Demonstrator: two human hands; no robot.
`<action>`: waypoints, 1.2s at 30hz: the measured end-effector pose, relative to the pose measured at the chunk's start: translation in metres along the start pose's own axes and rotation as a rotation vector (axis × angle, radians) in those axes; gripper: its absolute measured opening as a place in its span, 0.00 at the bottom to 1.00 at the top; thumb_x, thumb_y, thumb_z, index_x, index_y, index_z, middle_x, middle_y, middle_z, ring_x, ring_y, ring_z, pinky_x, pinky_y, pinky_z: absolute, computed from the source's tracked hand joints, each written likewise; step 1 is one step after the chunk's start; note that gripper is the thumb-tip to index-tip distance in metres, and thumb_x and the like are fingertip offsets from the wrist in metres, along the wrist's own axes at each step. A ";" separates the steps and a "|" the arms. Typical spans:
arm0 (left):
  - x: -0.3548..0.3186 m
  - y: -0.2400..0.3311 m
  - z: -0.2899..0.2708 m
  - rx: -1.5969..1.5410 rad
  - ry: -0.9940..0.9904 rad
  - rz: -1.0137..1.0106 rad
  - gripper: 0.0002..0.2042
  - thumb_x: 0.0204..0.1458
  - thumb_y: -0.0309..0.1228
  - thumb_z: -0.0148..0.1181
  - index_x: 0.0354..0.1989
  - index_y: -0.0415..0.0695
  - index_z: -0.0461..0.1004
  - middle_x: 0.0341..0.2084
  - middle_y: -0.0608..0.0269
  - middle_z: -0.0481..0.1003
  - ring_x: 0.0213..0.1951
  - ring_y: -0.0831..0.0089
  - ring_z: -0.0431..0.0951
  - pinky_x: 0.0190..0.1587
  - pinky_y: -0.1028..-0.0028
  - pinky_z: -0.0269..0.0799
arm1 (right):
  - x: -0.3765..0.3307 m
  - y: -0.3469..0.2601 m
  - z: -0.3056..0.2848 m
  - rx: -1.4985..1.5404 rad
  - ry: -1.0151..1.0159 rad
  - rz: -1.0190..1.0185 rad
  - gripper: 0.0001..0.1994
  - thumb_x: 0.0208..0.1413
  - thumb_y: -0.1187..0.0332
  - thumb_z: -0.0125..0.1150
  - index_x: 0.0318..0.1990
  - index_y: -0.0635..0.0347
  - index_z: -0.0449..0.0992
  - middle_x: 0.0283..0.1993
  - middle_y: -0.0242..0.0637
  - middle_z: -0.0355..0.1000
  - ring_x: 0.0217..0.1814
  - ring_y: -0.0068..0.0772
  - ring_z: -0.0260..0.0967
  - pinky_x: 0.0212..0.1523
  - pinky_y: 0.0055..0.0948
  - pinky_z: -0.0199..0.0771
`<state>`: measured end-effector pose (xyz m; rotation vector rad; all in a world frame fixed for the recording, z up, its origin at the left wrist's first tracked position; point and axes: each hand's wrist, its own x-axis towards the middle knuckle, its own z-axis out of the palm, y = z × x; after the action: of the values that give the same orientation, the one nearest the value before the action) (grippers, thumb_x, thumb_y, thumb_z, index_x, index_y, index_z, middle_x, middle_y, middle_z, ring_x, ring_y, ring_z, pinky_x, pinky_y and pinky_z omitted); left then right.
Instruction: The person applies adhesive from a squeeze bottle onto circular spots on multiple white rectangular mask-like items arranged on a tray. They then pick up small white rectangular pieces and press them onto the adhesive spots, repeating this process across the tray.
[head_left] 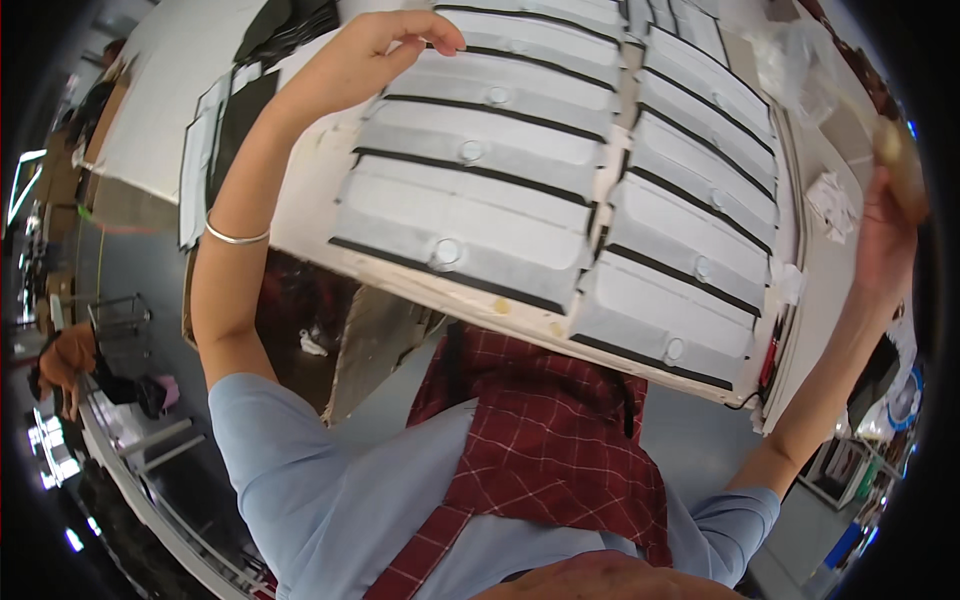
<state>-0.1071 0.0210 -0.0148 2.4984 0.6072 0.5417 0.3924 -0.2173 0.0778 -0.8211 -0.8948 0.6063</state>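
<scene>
Left hand [375, 52]: half open, fingers loosely bent, nothing visibly gripped, fingertips at left column of grey-white panels [470, 205]. Right hand [885, 240]: blurred, at tan object [903, 170]; closure not discernible. Panels: laid in two columns on pale table [305, 200]. Probably light, thin, flexible, smooth; best held by black edge strips [450, 275], avoiding round discs [446, 252].

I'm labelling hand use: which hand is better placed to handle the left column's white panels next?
Likely the left hand: its fingertips are over those white panels, while the right hand is far right with a blurred tan object.
</scene>
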 end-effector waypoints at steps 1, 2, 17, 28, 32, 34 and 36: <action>-0.013 -0.005 0.004 0.012 0.031 0.007 0.17 0.55 0.15 0.43 0.47 0.38 0.78 0.40 0.58 0.81 0.47 0.67 0.79 0.55 0.72 0.71 | -0.020 0.028 0.023 -0.025 0.026 0.055 0.20 0.64 0.65 0.59 0.59 0.66 0.70 0.57 0.47 0.71 0.61 0.42 0.71 0.47 0.40 0.86; -0.035 -0.005 0.001 0.015 0.040 -0.024 0.18 0.54 0.14 0.41 0.45 0.38 0.79 0.41 0.57 0.81 0.48 0.65 0.79 0.56 0.70 0.70 | -0.035 0.068 0.046 -0.011 0.027 0.127 0.21 0.65 0.61 0.59 0.60 0.63 0.70 0.56 0.44 0.73 0.60 0.39 0.72 0.47 0.41 0.86; -0.089 0.004 0.022 -0.072 -0.012 -0.015 0.25 0.42 0.08 0.39 0.43 0.38 0.81 0.48 0.55 0.77 0.64 0.58 0.66 0.69 0.62 0.60 | -0.132 0.175 0.261 -0.214 -0.595 0.275 0.22 0.63 0.63 0.64 0.58 0.67 0.69 0.52 0.42 0.75 0.50 0.34 0.78 0.41 0.37 0.86; -0.075 -0.015 0.031 -0.011 -0.019 0.090 0.21 0.45 0.09 0.43 0.39 0.38 0.81 0.40 0.55 0.78 0.56 0.56 0.70 0.60 0.61 0.68 | -0.136 0.194 0.273 -0.211 -0.559 0.220 0.18 0.57 0.64 0.72 0.49 0.64 0.77 0.44 0.35 0.79 0.44 0.26 0.77 0.42 0.26 0.81; -0.072 -0.009 0.024 0.034 -0.153 -0.043 0.23 0.44 0.07 0.40 0.44 0.34 0.80 0.56 0.51 0.73 0.66 0.55 0.64 0.68 0.62 0.61 | -0.139 0.189 0.272 -0.209 -0.570 0.302 0.19 0.57 0.63 0.73 0.50 0.65 0.77 0.44 0.36 0.79 0.44 0.25 0.77 0.44 0.26 0.80; -0.070 -0.005 0.024 0.034 -0.164 -0.051 0.23 0.44 0.07 0.41 0.44 0.34 0.80 0.57 0.51 0.73 0.66 0.55 0.64 0.68 0.62 0.61 | -0.142 0.188 0.272 -0.218 -0.581 0.320 0.19 0.56 0.63 0.73 0.50 0.65 0.77 0.44 0.36 0.79 0.45 0.26 0.77 0.46 0.26 0.80; -0.070 -0.003 0.023 0.026 -0.172 -0.066 0.23 0.44 0.07 0.41 0.45 0.34 0.80 0.58 0.51 0.73 0.66 0.54 0.64 0.68 0.61 0.61 | -0.146 0.187 0.272 -0.235 -0.602 0.297 0.19 0.56 0.63 0.73 0.50 0.65 0.77 0.44 0.36 0.79 0.45 0.27 0.77 0.47 0.27 0.79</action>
<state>-0.1542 -0.0210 -0.0528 2.5063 0.6306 0.2920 0.0634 -0.1251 -0.0388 -1.0125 -1.4228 1.0542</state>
